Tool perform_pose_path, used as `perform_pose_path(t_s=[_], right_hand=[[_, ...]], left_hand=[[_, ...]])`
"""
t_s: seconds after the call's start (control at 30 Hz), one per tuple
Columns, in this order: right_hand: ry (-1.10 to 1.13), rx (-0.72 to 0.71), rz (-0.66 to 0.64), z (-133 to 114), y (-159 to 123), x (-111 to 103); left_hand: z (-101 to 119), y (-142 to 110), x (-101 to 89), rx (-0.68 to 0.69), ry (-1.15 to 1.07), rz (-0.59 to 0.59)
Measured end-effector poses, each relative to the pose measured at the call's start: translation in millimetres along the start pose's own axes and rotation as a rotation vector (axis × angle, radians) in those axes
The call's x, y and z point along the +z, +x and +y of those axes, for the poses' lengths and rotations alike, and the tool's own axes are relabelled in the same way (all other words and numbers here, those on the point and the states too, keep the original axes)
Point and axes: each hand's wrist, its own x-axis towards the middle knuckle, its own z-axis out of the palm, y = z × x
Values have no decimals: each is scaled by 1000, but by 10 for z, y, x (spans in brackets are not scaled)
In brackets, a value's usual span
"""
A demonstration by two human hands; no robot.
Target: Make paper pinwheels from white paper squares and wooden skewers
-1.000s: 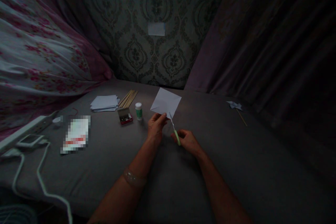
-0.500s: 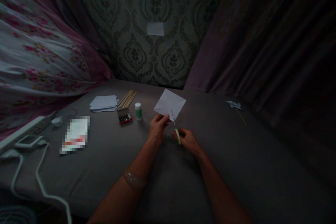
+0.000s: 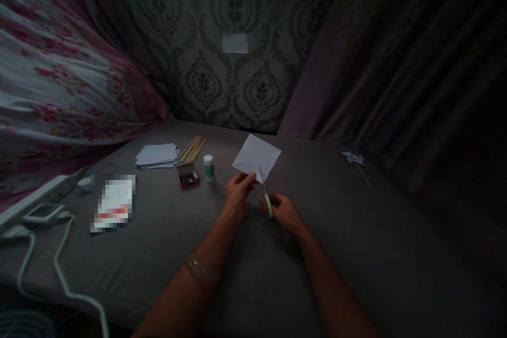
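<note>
Paper square (image 3: 259, 154), pinched in left hand (image 3: 238, 187); green-handled scissors (image 3: 269, 206) gripped in right hand (image 3: 283, 210), overlapping paper's near corner; white-capped bottle (image 3: 209, 169) left of left hand.

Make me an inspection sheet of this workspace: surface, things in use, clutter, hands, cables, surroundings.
Surface: flat, grey, cloth-covered top.
Things in use: square white paper sheet; metal scissors with pale green handle, blades at the sheet's near corner.
Clutter: stacked white papers; thin tan sticks; white-capped bottle with green label; small open red box; white paper pinwheel on a stick.
Hands: left hand pinches the sheet; right hand grips the scissors.
Cables: white cords, left.
Surroundings: dark patterned wall; pink floral fabric; mauve curtain.
</note>
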Motion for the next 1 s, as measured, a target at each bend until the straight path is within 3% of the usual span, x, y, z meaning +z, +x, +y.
perform_pose_path(t_s=[0.5,1.0], right_hand=[[12,6,-1,-3,2,-4],[1,-18,13,-6,2,7]], left_hand=[[52,-24,28,-78,-116,2],[75,-7,15,-168,-257,-68]])
